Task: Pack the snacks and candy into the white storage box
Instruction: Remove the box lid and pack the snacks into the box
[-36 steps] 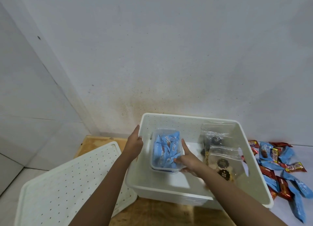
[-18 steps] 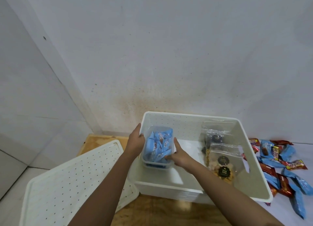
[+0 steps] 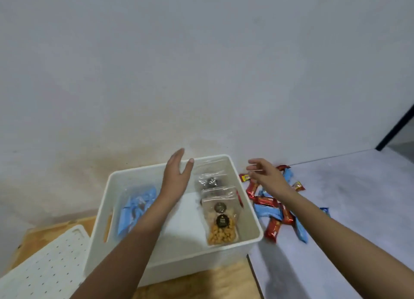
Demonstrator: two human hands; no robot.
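The white storage box [image 3: 201, 261] stands open on a wooden board [image 3: 224, 280], with its far side close to the wall [image 3: 201, 74].

Contents of the box:
- Left side: a clear plastic tub of blue-wrapped candies [image 3: 136, 209], set against the left wall of the box.
- Right side: two clear zip bags, one behind the other. The far bag [image 3: 209, 182] holds dark pieces. The near bag [image 3: 221, 230] holds golden-brown snack pieces and bears two round dark labels.
- The middle of the box floor between the tub and the bags is bare.

The left hand [image 3: 175, 179] is over the far middle of the box, above the rim. Its fingers are straight, the thumb is spread to the side, and it holds nothing. The forearm crosses over the near-left part of the box and hides part of the tub.

The right hand [image 3: 266, 177] is outside the box, just beyond its right wall, above the loose candy. Its fingers are loosely curled and spread, and it holds nothing.

The loose candy pile [image 3: 275, 211], in red and blue wrappers, lies on the grey surface [image 3: 347, 197] just beside the right wall of the box. A white perforated lid [image 3: 44, 267] lies flat to the near left of the box, partly on the wooden board.
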